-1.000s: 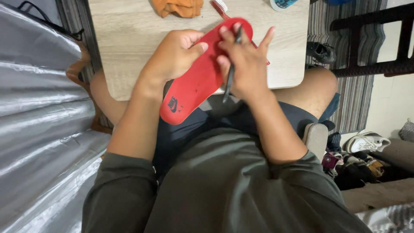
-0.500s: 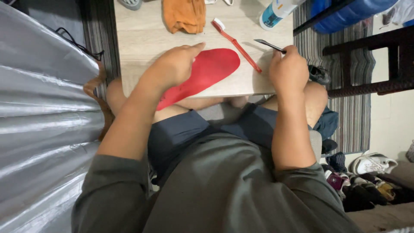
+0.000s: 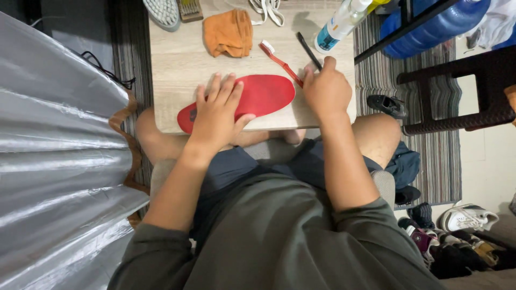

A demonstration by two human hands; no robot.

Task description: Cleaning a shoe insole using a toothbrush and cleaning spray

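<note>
Subject: red insole point(image 3: 252, 99), lying flat on the light wooden tabletop point(image 3: 177, 59), toe end toward the right, heel end at the near table edge and slightly overhanging it.

Left hand point(image 3: 217, 115): palm down on the heel half of the insole, fingers point(image 3: 224, 91) extended and slightly spread, pressing it flat to the surface. No pinch; contact is by weight only.

Right hand point(image 3: 327, 88): closed in a loose fist just beside the insole's toe end, fingers curled round a thin black tool point(image 3: 308, 49) whose free end points away up the table. The same hand touches, or lies over, the handle end of a red toothbrush point(image 3: 279, 62); which of the two cannot be told. The brush's white bristle head lies near an orange cloth point(image 3: 228, 33).

Other items on the table: a white spray bottle with a blue label point(image 3: 338, 24), a scrub brush point(image 3: 164, 12), white laces point(image 3: 266, 11). Shoes point(image 3: 465, 217) lie on the floor at right.

Handling assessment: the insole appears light, thin and flexible, likely foam; it should bend if lifted by one end. The smooth upper face looks fairly grippy rather than slick. Not fragile. Best taken by the edges at mid-length, thumb under and fingers over, or held down flat by the palm as at present
</note>
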